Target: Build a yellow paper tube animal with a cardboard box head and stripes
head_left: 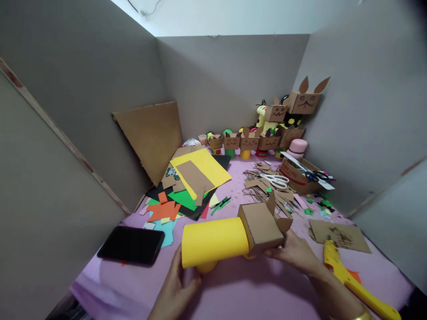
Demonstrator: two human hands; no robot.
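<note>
A yellow paper cylinder [215, 240] lies on its side above the table's front part, joined at its right end to a cardboard box head [260, 226] with two pointed ears. Short yellow pieces show beneath the cylinder. My left hand [180, 280] holds the cylinder's left end, with the thumb below and some fingers hidden behind it. On the other side, my right hand [293, 252] grips the box head near its ears and lower right edge.
A black phone [131, 245] lies at left, a yellow glue gun [353, 282] at right. Behind are coloured paper sheets [216, 171], cardboard scraps, white scissors [276, 180], a tool box [296, 178] and several finished cardboard-headed figures [250, 141]. Grey partitions surround the table.
</note>
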